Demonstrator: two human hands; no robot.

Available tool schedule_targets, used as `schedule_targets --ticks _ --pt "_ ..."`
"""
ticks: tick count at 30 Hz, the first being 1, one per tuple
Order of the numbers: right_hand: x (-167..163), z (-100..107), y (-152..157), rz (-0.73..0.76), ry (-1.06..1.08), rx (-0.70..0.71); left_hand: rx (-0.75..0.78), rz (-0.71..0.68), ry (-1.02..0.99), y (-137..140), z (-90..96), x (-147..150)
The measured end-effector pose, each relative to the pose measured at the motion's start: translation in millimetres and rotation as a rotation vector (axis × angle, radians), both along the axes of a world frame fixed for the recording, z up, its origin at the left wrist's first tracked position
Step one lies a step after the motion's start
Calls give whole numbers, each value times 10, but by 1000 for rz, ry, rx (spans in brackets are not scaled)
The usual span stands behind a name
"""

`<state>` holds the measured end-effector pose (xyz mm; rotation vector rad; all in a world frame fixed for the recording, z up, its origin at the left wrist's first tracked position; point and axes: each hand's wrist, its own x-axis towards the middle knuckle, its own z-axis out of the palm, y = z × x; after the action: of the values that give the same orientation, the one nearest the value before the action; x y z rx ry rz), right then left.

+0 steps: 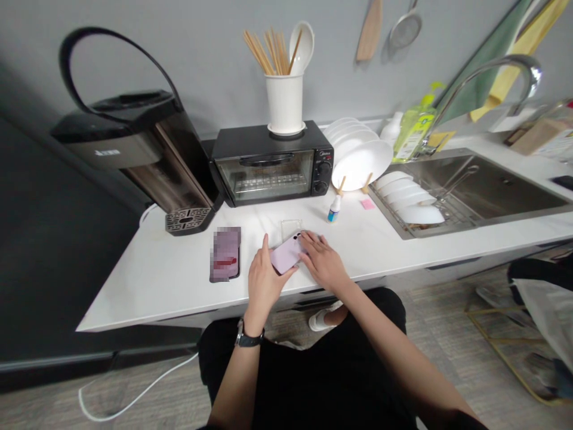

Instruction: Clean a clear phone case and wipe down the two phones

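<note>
A pale lilac smartphone (285, 254) is held back side up and slanted over the white counter, its dark camera lenses at the upper right end. My left hand (264, 276) grips its lower left end, thumb along the near edge and index finger pointing away. At the camera end, my right hand (323, 260) has its fingers over the corner and its thumb against the edge. Just behind the phone lies a clear phone case (290, 226), partly hidden. A small white and blue bottle (333, 210) stands beyond my right hand, near a pink sticky note (367, 204).
Left on the counter (147, 292) lies a blurred-out, phone-like object (226, 254). Behind are a water dispenser (147, 149), a toaster oven (273, 170) topped by a utensil cup (285, 101), and racked plates (358, 161). At right, a sink (501, 185) holds bowls (409, 200).
</note>
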<state>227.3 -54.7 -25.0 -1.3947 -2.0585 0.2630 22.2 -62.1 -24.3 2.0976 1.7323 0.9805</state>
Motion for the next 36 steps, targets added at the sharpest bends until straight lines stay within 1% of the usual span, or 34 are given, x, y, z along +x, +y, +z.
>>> schedule_targets --ticks 3,6,10,13,15,18,22,24,28,32,36 --pt "-64 -21 129 -36 12 9 -27 -9 4 3 8 9" --pt "-285 -3 141 -21 7 32 -26 -5 -5 13 -3 5" --pt "-629 75 -35 127 -31 56 12 -35 -17 5 -42 -45" --pt "-718 121 -223 194 -23 61 22 -49 0 -20 -56 -79" --pt "-656 124 -320 223 -6 57 19 -42 21 -28 -55 -78" --pt "-441 88 -376 248 38 21 9 -9 39 -10 -52 -48" --pt "-172 -7 -306 194 129 -14 0 20 74 34 -73 -42" --pt "-116 -61 -264 176 164 -5 8 10 64 43 -91 -69" --pt "-124 -155 -242 134 249 26 28 26 32 37 -108 -120" --pt "-51 -192 -262 53 371 50 39 73 24 41 -90 -115" --pt "200 -162 -272 -118 499 62 27 140 -39 46 -79 -106"
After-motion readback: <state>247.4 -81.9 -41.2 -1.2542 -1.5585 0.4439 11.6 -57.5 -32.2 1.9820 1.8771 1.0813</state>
